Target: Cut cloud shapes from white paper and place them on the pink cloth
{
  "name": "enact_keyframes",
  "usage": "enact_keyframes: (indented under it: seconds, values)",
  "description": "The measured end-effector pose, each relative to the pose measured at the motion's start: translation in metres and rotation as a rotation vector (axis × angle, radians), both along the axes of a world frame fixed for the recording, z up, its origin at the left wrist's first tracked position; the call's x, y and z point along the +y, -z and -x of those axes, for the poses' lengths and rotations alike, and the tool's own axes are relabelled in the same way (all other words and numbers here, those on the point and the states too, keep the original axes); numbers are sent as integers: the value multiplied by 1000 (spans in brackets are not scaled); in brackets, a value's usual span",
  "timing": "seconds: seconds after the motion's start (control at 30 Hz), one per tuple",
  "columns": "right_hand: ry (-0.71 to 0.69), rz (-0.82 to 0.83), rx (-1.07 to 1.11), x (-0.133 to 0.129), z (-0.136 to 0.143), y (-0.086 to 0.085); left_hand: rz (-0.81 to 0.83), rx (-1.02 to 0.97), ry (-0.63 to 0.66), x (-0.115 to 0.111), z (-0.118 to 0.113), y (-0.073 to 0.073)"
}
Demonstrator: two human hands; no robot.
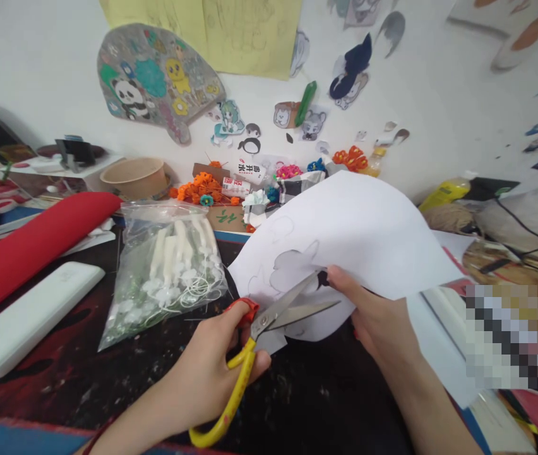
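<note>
Our left hand (212, 360) grasps the scissors (263, 321), its fingers in the red and yellow handles, the blades parted in front of the white paper (368, 221), which is raised over the dark counter (326, 392). We cut best deep in the blades, in short snips, turning the sheet rather than the wrist around the faint cloud-like outline (288, 260). Whether paper lies between the blades, we cannot tell. To the right, our right hand (376, 309) pinches the sheet; the upper blade's tip is just beside that thumb, so we should shift the pinch clear before closing, and keep the paper taut.

For writing, again from the left: the white case (36, 316) bears a round grey mark, no letters legible to us. Past the clear bag (169, 272), brown cardboard (226, 218) carries green strokes, then a red-and-white packet (237, 188) and a white packet (250, 168) show characters, seemingly Chinese, too small for us to read surely.
</note>
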State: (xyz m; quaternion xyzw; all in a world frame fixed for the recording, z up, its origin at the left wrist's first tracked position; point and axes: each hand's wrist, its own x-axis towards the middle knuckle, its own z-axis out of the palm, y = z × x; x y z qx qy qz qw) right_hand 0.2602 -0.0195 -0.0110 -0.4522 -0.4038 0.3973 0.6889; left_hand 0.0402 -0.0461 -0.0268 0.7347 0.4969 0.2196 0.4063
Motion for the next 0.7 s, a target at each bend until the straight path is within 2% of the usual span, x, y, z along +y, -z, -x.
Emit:
enact_keyframes:
  seconds: [0.3,0.53,0.6,0.7]
  values:
    - [11,-51,-39,0,-1,3,38,-40,-26,2,-3,-2]
    - [63,-81,-44,-2,1,1,25,-94,-30,-3,-1,3]
    - [121,-95,-61,-4,2,2,38,-137,-16,-4,-2,5]
    - [301,-142,-196,-8,5,4,65,-191,-20,-5,-3,8]
